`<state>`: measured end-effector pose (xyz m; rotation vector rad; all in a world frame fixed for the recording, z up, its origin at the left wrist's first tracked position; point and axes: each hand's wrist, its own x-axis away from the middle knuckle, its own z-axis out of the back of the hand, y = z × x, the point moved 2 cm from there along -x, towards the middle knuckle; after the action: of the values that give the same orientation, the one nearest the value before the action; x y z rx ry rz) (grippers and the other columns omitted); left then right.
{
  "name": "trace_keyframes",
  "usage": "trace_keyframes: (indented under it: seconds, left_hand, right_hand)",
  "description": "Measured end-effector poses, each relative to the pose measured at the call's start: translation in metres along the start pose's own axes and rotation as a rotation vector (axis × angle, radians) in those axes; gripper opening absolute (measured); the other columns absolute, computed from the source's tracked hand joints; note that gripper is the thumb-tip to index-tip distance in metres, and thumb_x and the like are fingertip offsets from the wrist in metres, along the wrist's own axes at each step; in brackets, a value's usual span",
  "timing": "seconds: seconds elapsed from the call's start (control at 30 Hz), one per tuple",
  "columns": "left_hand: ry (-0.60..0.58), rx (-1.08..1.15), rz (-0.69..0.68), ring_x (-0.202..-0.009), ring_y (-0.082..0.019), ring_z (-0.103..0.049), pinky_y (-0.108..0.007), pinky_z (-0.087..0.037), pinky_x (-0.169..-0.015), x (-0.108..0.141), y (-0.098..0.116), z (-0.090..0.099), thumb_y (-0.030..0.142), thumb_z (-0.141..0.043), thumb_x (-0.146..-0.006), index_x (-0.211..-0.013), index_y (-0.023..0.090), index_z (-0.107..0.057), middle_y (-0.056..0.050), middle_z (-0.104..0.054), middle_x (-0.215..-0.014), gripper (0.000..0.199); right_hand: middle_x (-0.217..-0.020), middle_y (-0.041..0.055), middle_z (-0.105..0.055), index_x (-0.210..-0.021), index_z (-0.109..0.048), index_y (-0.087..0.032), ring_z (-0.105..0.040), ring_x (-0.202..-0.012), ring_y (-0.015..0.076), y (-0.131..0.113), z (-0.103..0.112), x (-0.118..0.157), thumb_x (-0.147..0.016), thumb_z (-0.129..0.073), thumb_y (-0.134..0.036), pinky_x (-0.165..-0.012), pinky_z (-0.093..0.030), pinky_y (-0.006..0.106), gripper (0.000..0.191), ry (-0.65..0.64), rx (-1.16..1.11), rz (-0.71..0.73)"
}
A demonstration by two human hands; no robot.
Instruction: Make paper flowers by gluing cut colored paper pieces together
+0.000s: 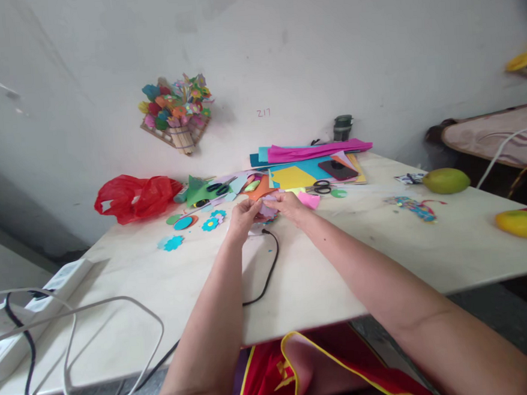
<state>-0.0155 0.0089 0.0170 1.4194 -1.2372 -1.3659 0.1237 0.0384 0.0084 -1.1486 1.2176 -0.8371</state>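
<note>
Near the middle of the white table, my left hand (243, 217) and my right hand (289, 206) meet around a light purple paper piece (269, 206). Fingers of both hands are closed on its edges. Just beneath them lie small colourful pieces, partly hidden by the hands. To the left rest a blue paper flower (173, 243), a blue flower with a yellow centre (210, 224) and a blue paper circle (183, 223). A pink paper piece (309, 200) lies right of my right hand, with black-handled scissors (321, 187) behind it.
Coloured sheets (291, 177) and a phone (338, 170) lie at the back. A red plastic bag (135, 197) is back left, a power strip (60, 287) front left. A black cable (274, 260) runs below my hands. Two mangoes, one green (446, 180), one yellow (524, 224), sit right.
</note>
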Motion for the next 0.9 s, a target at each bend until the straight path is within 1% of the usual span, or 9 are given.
trace_keyframes:
  seconds: [0.17,0.23,0.37,0.53,0.7,0.9]
  left_hand:
    - [0.044,0.029,-0.001,-0.052,-0.013,-0.062,-0.027,-0.055,-0.056,-0.003,-0.004,0.005,0.056,-0.079,-0.054,-0.062,0.016,-0.049,0.001,-0.059,-0.055,0.051]
    - [0.056,0.05,0.007,-0.053,-0.014,-0.064,-0.027,-0.055,-0.056,-0.005,-0.006,0.006,0.057,-0.079,-0.053,-0.064,0.016,-0.05,0.0,-0.061,-0.057,0.052]
    - [0.059,0.084,0.03,-0.057,-0.017,-0.067,-0.028,-0.055,-0.058,-0.008,-0.009,0.008,0.058,-0.079,-0.052,-0.067,0.016,-0.051,-0.001,-0.063,-0.058,0.053]
    - [0.056,0.082,0.034,-0.056,-0.016,-0.066,-0.026,-0.055,-0.057,-0.007,-0.011,0.007,0.057,-0.079,-0.053,-0.068,0.016,-0.051,0.0,-0.063,-0.056,0.052]
    - [0.009,0.064,0.033,-0.055,-0.015,-0.066,-0.025,-0.055,-0.059,-0.006,-0.01,0.005,0.055,-0.079,-0.055,-0.066,0.016,-0.051,0.0,-0.063,-0.056,0.049]
    - [-0.039,0.034,0.041,-0.056,-0.016,-0.067,-0.026,-0.055,-0.059,-0.003,-0.006,0.003,0.052,-0.081,-0.055,-0.064,0.015,-0.052,-0.005,-0.067,-0.06,0.048]
  right_hand:
    - [-0.06,0.0019,-0.062,-0.065,-0.065,-0.016,-0.054,-0.059,0.0136,-0.004,0.001,0.003,-0.06,-0.068,-0.066,-0.057,-0.044,0.027,0.051,-0.022,-0.07,-0.054]
    - [-0.062,0.003,-0.063,-0.064,-0.064,-0.016,-0.054,-0.059,0.0133,-0.006,0.001,0.004,-0.06,-0.067,-0.068,-0.056,-0.044,0.026,0.052,-0.017,-0.102,-0.068]
    - [-0.065,0.0029,-0.064,-0.064,-0.065,-0.015,-0.055,-0.061,0.0131,-0.008,0.0,0.005,-0.054,-0.074,-0.059,-0.057,-0.042,0.025,0.045,-0.015,-0.116,-0.05]
    - [-0.06,0.0002,-0.061,-0.06,-0.063,-0.015,-0.053,-0.061,0.0123,-0.006,-0.001,0.003,-0.051,-0.077,-0.05,-0.058,-0.039,0.026,0.038,0.023,-0.077,-0.029]
    - [-0.057,-0.001,-0.059,-0.055,-0.059,-0.016,-0.051,-0.057,0.0118,-0.002,0.0,0.0,-0.052,-0.076,-0.047,-0.058,-0.038,0.027,0.036,0.062,-0.067,-0.025]
    - [-0.055,-0.0012,-0.058,-0.057,-0.06,-0.017,-0.051,-0.055,0.0119,0.004,0.0,-0.004,-0.051,-0.077,-0.05,-0.057,-0.041,0.027,0.038,0.041,-0.058,-0.013]
